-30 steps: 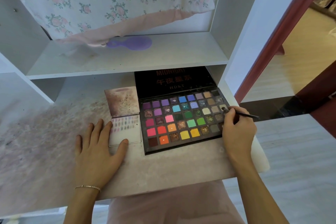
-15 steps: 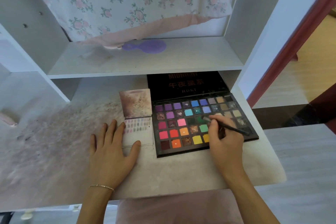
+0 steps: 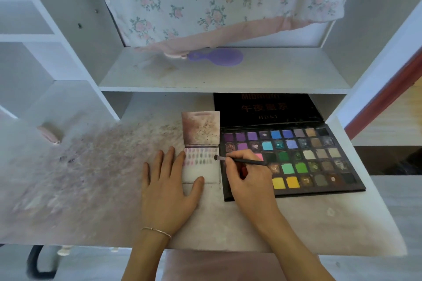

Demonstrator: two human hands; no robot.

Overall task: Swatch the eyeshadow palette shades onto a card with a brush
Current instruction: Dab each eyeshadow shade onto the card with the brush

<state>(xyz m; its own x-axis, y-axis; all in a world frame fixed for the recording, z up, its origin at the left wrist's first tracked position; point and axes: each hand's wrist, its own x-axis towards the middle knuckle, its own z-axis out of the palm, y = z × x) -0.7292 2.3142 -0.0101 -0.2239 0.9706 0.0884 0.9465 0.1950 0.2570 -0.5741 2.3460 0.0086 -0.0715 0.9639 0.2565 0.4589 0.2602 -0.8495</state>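
Note:
A large black eyeshadow palette (image 3: pixel 319 157) lies open on the desk, its many coloured pans showing and its lid propped against the back. Left of it lies a white card (image 3: pixel 203 172) with rows of small colour swatches near its top. My right hand (image 3: pixel 246 178) pinches a thin dark brush (image 3: pixel 242 161), and the brush tip sits at the card's right edge beside the swatch rows. My left hand (image 3: pixel 169 187) rests flat on the desk, fingers straight, with the thumb pressing on the card's lower edge. My right hand hides the palette's lower left pans.
A stained card (image 3: pixel 201 128) lies above the swatch card. The white desk (image 3: pixel 91 178) is smudged with powder on its left. A purple hairbrush (image 3: pixel 219 57) lies on the shelf above, under a floral cloth (image 3: pixel 217 0). A pink object (image 3: pixel 50 133) sits far left.
My right hand has carried the brush leftward from the palette's right-hand pans across to the swatch card. My left hand has stayed on the card. The camera view has shifted.

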